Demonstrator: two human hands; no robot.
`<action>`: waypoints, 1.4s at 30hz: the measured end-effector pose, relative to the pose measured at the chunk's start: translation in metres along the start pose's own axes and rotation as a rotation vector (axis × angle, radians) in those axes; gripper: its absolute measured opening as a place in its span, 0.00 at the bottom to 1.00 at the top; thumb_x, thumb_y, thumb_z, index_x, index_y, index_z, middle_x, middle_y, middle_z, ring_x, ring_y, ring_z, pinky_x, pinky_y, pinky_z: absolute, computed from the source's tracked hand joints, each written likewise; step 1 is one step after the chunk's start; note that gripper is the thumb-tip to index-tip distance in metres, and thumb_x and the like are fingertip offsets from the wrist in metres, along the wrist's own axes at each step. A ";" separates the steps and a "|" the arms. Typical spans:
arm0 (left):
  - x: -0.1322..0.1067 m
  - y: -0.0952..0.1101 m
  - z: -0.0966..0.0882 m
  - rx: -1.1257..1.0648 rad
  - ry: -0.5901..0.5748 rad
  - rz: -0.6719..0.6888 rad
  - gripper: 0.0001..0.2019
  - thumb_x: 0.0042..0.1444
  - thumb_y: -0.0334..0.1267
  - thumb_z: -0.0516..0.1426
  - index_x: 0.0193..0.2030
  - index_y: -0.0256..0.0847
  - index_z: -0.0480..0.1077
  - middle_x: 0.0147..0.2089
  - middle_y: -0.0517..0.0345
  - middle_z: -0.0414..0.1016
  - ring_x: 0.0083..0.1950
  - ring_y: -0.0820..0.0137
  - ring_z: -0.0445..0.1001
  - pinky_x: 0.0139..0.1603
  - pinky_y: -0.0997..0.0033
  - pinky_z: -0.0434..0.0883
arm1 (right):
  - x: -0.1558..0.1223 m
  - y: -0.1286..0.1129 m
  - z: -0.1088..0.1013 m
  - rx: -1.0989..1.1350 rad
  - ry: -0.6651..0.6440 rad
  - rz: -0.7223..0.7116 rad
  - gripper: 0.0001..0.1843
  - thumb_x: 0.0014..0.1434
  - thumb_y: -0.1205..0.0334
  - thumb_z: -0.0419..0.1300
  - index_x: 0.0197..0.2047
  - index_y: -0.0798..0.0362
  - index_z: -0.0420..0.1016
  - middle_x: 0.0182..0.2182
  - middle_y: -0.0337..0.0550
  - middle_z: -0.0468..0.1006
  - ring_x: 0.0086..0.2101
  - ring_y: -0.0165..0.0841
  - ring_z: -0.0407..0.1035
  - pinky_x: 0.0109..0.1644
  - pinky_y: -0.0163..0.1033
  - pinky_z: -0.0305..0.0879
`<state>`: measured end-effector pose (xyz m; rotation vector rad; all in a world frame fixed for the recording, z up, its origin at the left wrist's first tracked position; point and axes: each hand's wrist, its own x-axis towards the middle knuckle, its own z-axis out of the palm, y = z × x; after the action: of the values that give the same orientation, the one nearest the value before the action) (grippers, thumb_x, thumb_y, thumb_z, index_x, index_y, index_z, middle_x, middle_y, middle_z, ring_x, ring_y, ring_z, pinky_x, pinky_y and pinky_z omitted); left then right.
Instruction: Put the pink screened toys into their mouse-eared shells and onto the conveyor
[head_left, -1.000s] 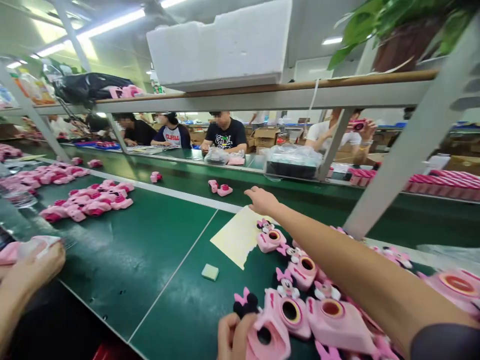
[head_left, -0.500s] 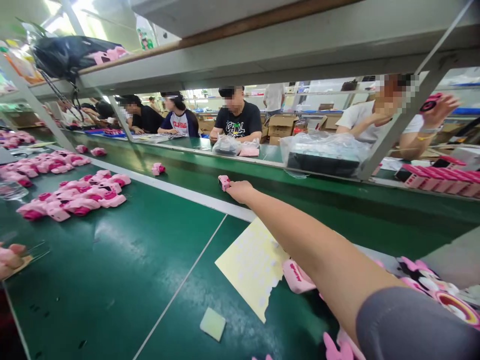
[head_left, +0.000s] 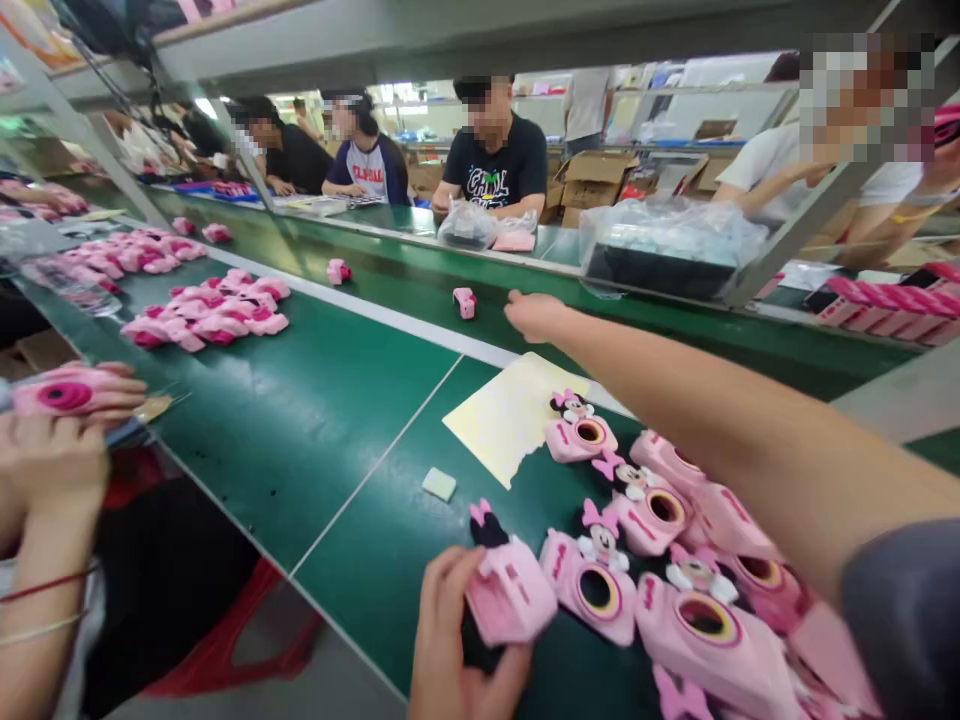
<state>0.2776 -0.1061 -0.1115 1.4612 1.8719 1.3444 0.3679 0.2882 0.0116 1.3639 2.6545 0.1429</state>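
Observation:
My left hand (head_left: 441, 635) is closed on a pink toy camera casing (head_left: 517, 600) at the bottom centre; its hollow side faces up and black mouse ears with a pink bow stick out on top. Over the sunken green belt my right hand (head_left: 536, 315) stretches forward, fingers loosely extended with nothing in them. Just left of its fingertips, apart from them, a small pink toy camera (head_left: 465, 303) stands on the belt. Beneath my right forearm lie several pink camera casings with mouse figures, such as this casing (head_left: 598, 588).
A torn yellow sheet (head_left: 499, 410) and a pale green pad (head_left: 439, 484) lie on the green table. At left, a co-worker's hands (head_left: 60, 450) hold a pink camera. Pink camera piles (head_left: 206, 315) sit beyond. A metal post (head_left: 806, 175) and overhead shelf (head_left: 450, 40) frame the far side.
My right hand has let go of the small pink camera and moved right of it. My left hand has come into view with a casing. The view has tilted down.

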 end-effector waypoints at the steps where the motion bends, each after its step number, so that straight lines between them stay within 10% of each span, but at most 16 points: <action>1: -0.001 0.000 -0.002 -0.066 -0.019 -0.033 0.25 0.53 0.39 0.61 0.58 0.44 0.66 0.62 0.43 0.68 0.62 0.54 0.71 0.63 0.49 0.70 | -0.017 0.007 -0.008 -0.010 0.013 -0.034 0.18 0.58 0.75 0.62 0.53 0.67 0.73 0.58 0.67 0.65 0.48 0.50 0.73 0.53 0.50 0.69; 9: 0.004 0.024 -0.023 -0.717 -0.085 -0.236 0.35 0.54 0.49 0.64 0.63 0.50 0.53 0.66 0.45 0.67 0.55 0.62 0.77 0.53 0.64 0.77 | -0.235 0.022 -0.060 0.353 0.465 -0.127 0.24 0.54 0.64 0.65 0.55 0.58 0.72 0.50 0.54 0.70 0.47 0.42 0.71 0.51 0.42 0.72; 14: -0.025 0.070 -0.028 -0.709 -0.205 -0.185 0.34 0.50 0.46 0.67 0.61 0.53 0.58 0.64 0.52 0.69 0.57 0.64 0.75 0.55 0.67 0.76 | -0.416 -0.023 -0.037 0.920 0.720 0.055 0.26 0.58 0.58 0.65 0.58 0.48 0.67 0.53 0.50 0.71 0.45 0.38 0.74 0.45 0.42 0.77; 19: -0.060 0.113 -0.020 -0.365 -0.379 0.088 0.30 0.51 0.49 0.66 0.59 0.50 0.64 0.60 0.52 0.69 0.61 0.59 0.72 0.64 0.54 0.70 | -0.527 -0.065 -0.008 1.181 0.829 0.181 0.27 0.57 0.58 0.68 0.59 0.41 0.68 0.55 0.47 0.70 0.48 0.39 0.73 0.45 0.42 0.78; 30: -0.115 0.206 -0.004 0.002 -0.529 0.593 0.27 0.54 0.43 0.65 0.60 0.49 0.65 0.60 0.54 0.69 0.63 0.60 0.68 0.65 0.54 0.68 | -0.625 -0.109 0.022 1.670 0.732 0.210 0.26 0.58 0.61 0.68 0.58 0.45 0.66 0.49 0.46 0.77 0.45 0.39 0.77 0.48 0.45 0.77; 42: -0.141 0.236 -0.004 0.187 -0.655 0.711 0.25 0.53 0.30 0.62 0.58 0.47 0.66 0.56 0.54 0.69 0.55 0.63 0.73 0.56 0.60 0.74 | -0.665 -0.093 0.020 1.217 0.624 0.223 0.27 0.57 0.62 0.66 0.60 0.45 0.71 0.53 0.47 0.72 0.46 0.38 0.76 0.51 0.43 0.77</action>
<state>0.4453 -0.2383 0.0618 2.4327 1.1064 0.7624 0.6787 -0.3068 0.0387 2.1611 3.1411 -1.4764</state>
